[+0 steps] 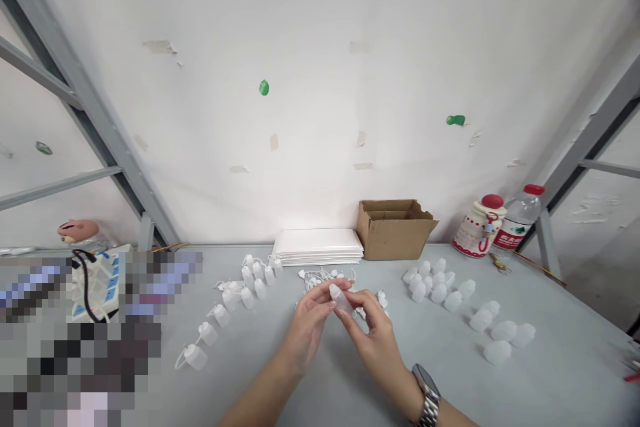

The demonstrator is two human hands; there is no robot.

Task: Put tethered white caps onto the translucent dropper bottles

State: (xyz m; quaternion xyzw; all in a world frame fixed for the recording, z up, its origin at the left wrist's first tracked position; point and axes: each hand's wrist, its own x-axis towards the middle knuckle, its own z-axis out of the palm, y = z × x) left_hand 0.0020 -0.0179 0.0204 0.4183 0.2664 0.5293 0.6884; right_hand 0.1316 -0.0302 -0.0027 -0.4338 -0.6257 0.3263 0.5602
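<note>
Your left hand (314, 313) and right hand (369, 332) together pinch one frosted bottle (341, 300). Loop-capped bottles (196, 357) leftward look finished; plain bottles (497, 351) rightward seem left

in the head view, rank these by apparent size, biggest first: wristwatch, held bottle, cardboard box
1. cardboard box
2. wristwatch
3. held bottle, partly covered, so judged by its visible part
</note>
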